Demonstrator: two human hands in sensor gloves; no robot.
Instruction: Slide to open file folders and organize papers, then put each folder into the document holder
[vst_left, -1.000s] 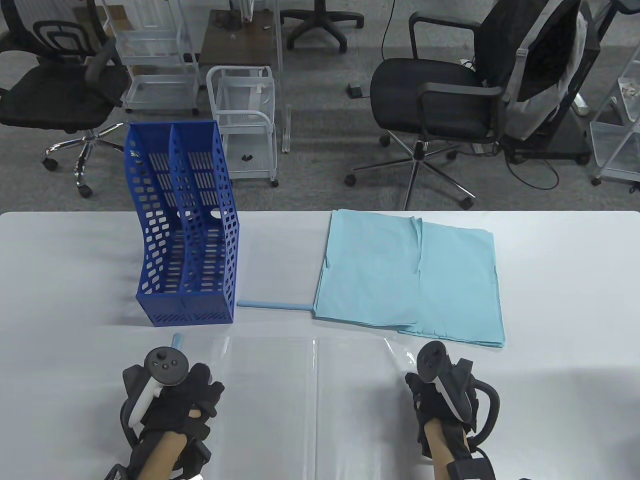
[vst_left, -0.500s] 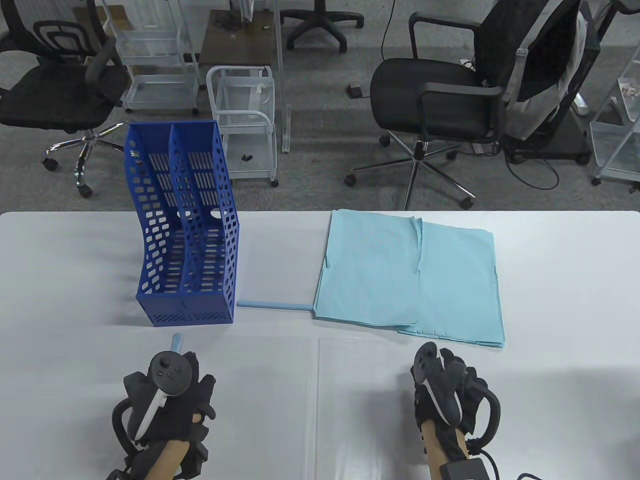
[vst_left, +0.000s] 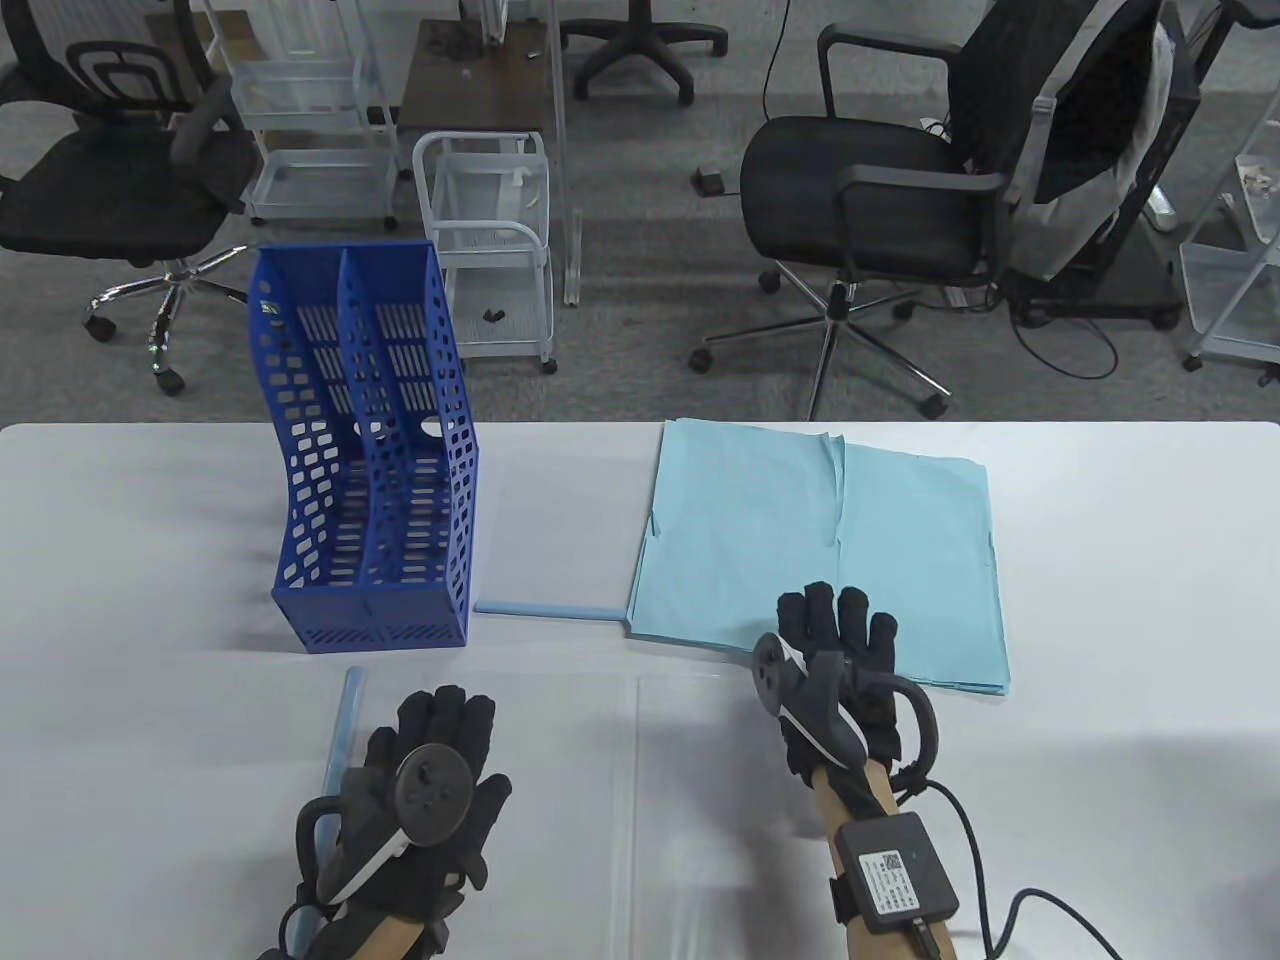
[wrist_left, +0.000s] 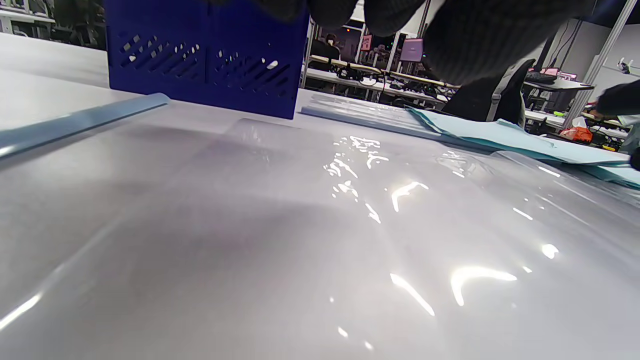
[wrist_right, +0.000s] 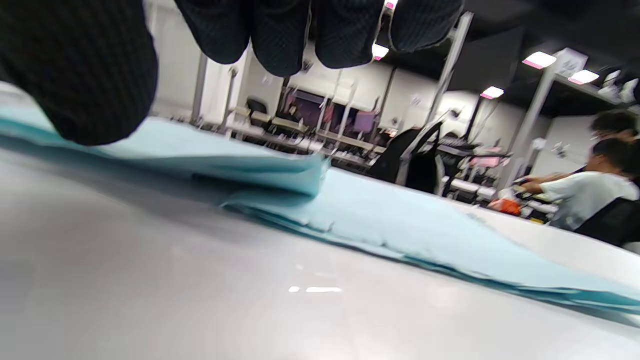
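A clear file folder (vst_left: 640, 800) lies opened flat at the table's near edge. My left hand (vst_left: 440, 735) rests on its left leaf with fingers straight and spread. The folder's pale blue slide bar (vst_left: 345, 725) lies loose just left of that hand. My right hand (vst_left: 838, 620) reaches with straight fingers over the near edge of the light blue paper stack (vst_left: 820, 530); contact is unclear. The right wrist view shows the fingertips (wrist_right: 280, 35) just above the papers (wrist_right: 400, 220). The blue document holder (vst_left: 370, 450) stands upright at the back left with nothing in either slot.
A second clear folder with its blue slide bar (vst_left: 545, 608) lies between the holder and the papers. Office chairs and wire carts stand on the floor beyond the table's far edge. A person sits in the background of the right wrist view (wrist_right: 590, 195).
Both hands moved forward and spread out. The left went from beside the slide bar onto the folder's left leaf. The right travelled up from the folder's right edge to the paper stack.
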